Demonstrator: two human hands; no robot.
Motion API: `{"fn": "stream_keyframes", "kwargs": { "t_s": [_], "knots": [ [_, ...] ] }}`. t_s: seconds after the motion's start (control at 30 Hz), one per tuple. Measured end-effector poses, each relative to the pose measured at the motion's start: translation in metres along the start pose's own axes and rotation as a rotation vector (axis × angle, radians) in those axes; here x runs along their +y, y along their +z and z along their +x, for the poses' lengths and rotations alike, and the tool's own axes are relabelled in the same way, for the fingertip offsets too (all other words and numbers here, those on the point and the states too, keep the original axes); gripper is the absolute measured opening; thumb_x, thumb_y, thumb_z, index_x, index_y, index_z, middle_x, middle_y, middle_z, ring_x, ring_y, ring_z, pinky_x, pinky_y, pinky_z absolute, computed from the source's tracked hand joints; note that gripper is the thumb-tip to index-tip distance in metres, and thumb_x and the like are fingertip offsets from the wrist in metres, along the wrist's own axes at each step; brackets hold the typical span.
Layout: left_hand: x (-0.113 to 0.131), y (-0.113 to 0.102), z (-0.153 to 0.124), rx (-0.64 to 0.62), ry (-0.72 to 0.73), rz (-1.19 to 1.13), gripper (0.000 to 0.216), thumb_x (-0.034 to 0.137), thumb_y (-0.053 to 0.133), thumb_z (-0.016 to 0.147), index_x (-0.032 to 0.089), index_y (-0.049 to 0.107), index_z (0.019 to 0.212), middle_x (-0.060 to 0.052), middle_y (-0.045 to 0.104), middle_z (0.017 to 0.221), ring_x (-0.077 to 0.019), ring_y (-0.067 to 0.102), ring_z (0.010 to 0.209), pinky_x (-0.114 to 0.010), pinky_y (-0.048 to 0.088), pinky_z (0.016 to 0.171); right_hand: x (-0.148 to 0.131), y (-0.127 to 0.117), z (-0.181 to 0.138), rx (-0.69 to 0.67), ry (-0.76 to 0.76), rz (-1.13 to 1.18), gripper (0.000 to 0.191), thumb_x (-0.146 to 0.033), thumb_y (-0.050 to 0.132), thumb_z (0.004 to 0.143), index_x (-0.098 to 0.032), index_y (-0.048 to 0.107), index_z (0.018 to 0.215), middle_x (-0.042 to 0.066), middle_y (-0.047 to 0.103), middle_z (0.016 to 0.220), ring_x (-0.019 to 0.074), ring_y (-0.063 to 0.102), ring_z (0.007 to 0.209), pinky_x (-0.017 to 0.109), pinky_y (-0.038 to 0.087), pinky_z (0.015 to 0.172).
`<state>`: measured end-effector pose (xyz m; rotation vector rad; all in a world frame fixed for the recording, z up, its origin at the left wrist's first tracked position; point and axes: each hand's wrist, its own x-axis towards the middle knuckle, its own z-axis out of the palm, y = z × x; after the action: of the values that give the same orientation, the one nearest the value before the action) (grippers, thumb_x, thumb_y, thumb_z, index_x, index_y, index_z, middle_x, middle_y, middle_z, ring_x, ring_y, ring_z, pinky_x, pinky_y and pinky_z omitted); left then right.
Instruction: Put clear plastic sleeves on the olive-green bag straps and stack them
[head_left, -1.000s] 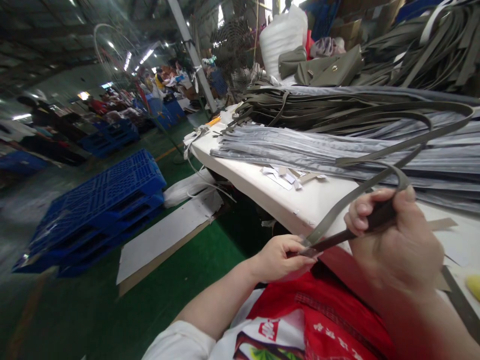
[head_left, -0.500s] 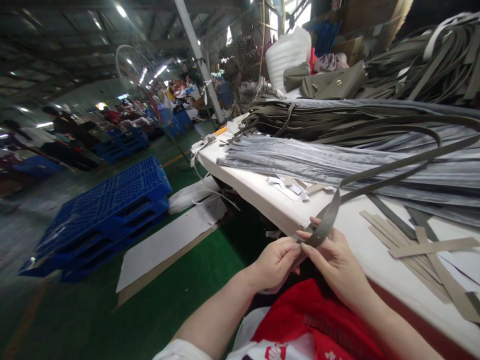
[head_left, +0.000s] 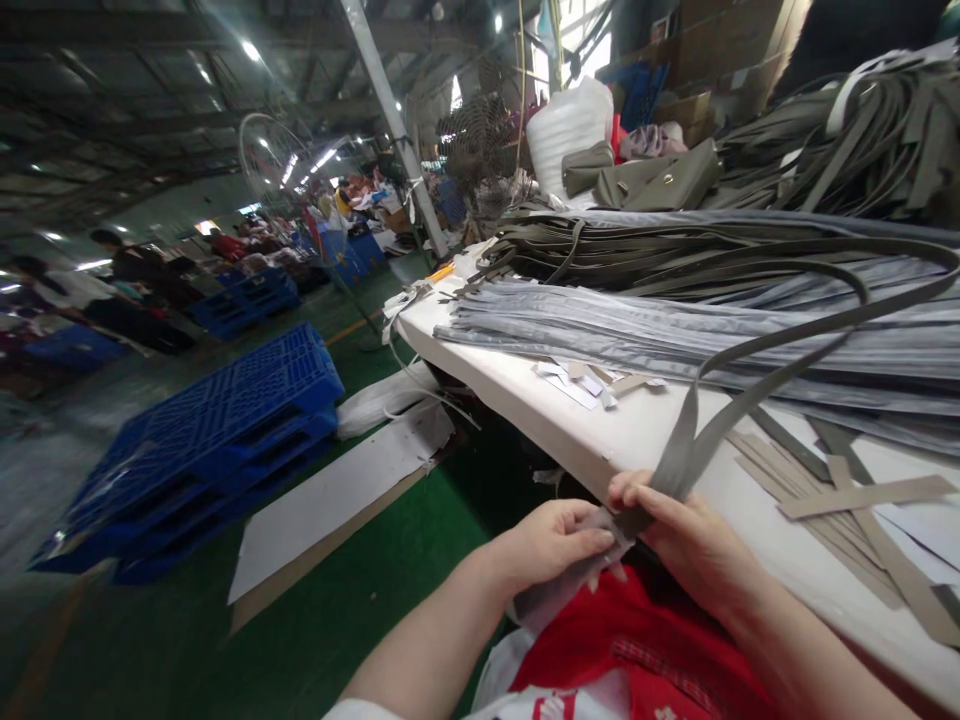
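Note:
My right hand (head_left: 694, 540) is closed round a long olive-grey strap (head_left: 679, 440), whose two lengths come together at the fingers. The strap loops up and away over the table to the right. Close beside it, my left hand (head_left: 559, 545) pinches a thin translucent plastic sleeve (head_left: 551, 598), which hangs below the fingers over my red apron (head_left: 592, 640). The strap's end between the two hands is partly hidden, and I cannot tell how far it lies inside the sleeve.
On the white table (head_left: 510, 385) lie plastic-sleeved straps (head_left: 600, 320), dark bare straps (head_left: 637, 255), card strips (head_left: 795, 510) and paper scraps (head_left: 581, 380). Olive pouches (head_left: 660, 180) sit farther back. Blue pallets (head_left: 217, 430) and a white-topped board (head_left: 337, 490) are on the floor at left.
My right hand's fingers have folded over the strap, bringing its two lengths together. Both hands have dropped slightly, and more of the translucent sleeve shows below my left hand.

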<state>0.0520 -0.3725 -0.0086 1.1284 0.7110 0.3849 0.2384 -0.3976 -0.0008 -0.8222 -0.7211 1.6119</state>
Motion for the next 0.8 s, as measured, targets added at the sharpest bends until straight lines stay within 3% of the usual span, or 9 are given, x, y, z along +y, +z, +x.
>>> {"fn": "stream_keyframes", "kwargs": {
  "t_s": [0.1, 0.17, 0.27, 0.37, 0.47, 0.6, 0.7, 0.8],
  "knots": [
    [0.002, 0.004, -0.001, -0.066, -0.011, 0.038, 0.06, 0.067, 0.058, 0.083, 0.009, 0.065, 0.097, -0.009, 0.07, 0.076, -0.0101, 0.058, 0.053, -0.02, 0.043, 0.051, -0.006, 0.002, 0.008, -0.035, 0.013, 0.019, 0.042, -0.05, 0.073, 0.079, -0.018, 0.055, 0.057, 0.001, 0.062, 0.077, 0.013, 0.052, 0.059, 0.024, 0.045, 0.047],
    [0.004, 0.009, 0.003, -0.001, 0.046, 0.043, 0.064, 0.072, 0.05, 0.085, 0.01, 0.065, 0.094, -0.01, 0.07, 0.076, -0.0111, 0.059, 0.053, -0.021, 0.043, 0.051, -0.006, 0.005, 0.013, 0.016, 0.013, -0.025, 0.044, -0.056, 0.065, 0.084, -0.019, 0.058, 0.061, 0.001, 0.066, 0.08, 0.0122, 0.052, 0.055, 0.024, 0.042, 0.043],
    [0.006, 0.014, 0.011, 0.154, 0.166, 0.117, 0.064, 0.072, 0.045, 0.087, 0.011, 0.062, 0.082, -0.007, 0.066, 0.067, -0.0108, 0.057, 0.05, -0.021, 0.043, 0.05, 0.0, 0.016, 0.016, 0.029, 0.023, -0.265, 0.052, -0.069, 0.056, 0.084, -0.02, 0.072, 0.088, 0.003, 0.067, 0.069, 0.0131, 0.055, 0.047, 0.024, 0.038, 0.041],
    [0.007, 0.013, 0.017, 0.294, 0.251, 0.231, 0.064, 0.072, 0.039, 0.09, 0.014, 0.057, 0.071, -0.001, 0.057, 0.054, -0.0083, 0.049, 0.042, -0.019, 0.037, 0.045, 0.005, 0.03, 0.018, -0.086, 0.085, -0.375, 0.069, -0.077, 0.05, 0.081, -0.017, 0.071, 0.107, -0.002, 0.055, 0.045, 0.0139, 0.049, 0.036, 0.023, 0.032, 0.037],
    [0.006, 0.002, 0.015, 0.363, 0.222, 0.353, 0.063, 0.069, 0.035, 0.093, 0.015, 0.053, 0.067, 0.001, 0.051, 0.049, -0.006, 0.042, 0.036, -0.018, 0.028, 0.04, -0.008, 0.032, 0.026, -0.092, 0.069, -0.157, 0.055, -0.065, 0.064, 0.078, -0.016, 0.071, 0.103, -0.001, 0.062, 0.054, 0.0157, 0.058, 0.045, 0.026, 0.041, 0.045],
    [0.006, -0.017, 0.01, 0.349, 0.172, 0.409, 0.062, 0.07, 0.04, 0.091, 0.014, 0.055, 0.07, -0.001, 0.058, 0.054, -0.0064, 0.046, 0.038, -0.018, 0.028, 0.041, -0.056, 0.019, 0.046, 0.056, -0.141, 0.198, 0.032, -0.046, 0.077, 0.075, -0.017, 0.07, 0.087, -0.004, 0.055, 0.056, 0.0121, 0.056, 0.057, 0.025, 0.044, 0.061],
    [0.013, -0.021, 0.013, 0.364, 0.183, 0.298, 0.064, 0.075, 0.043, 0.086, 0.013, 0.058, 0.081, -0.004, 0.063, 0.06, -0.0095, 0.053, 0.041, -0.019, 0.032, 0.042, -0.076, 0.016, 0.063, 0.033, -0.19, 0.047, 0.043, -0.055, 0.074, 0.077, -0.015, 0.072, 0.091, -0.003, 0.055, 0.056, 0.013, 0.054, 0.06, 0.027, 0.043, 0.063],
    [0.024, -0.017, 0.023, 0.411, 0.251, 0.24, 0.064, 0.075, 0.047, 0.085, 0.012, 0.06, 0.083, -0.005, 0.065, 0.061, -0.0102, 0.054, 0.042, -0.019, 0.034, 0.043, -0.063, 0.027, 0.073, -0.024, -0.157, -0.185, 0.058, -0.068, 0.068, 0.075, -0.014, 0.073, 0.097, 0.005, 0.069, 0.077, 0.0166, 0.061, 0.071, 0.029, 0.045, 0.067]
  ]
}}
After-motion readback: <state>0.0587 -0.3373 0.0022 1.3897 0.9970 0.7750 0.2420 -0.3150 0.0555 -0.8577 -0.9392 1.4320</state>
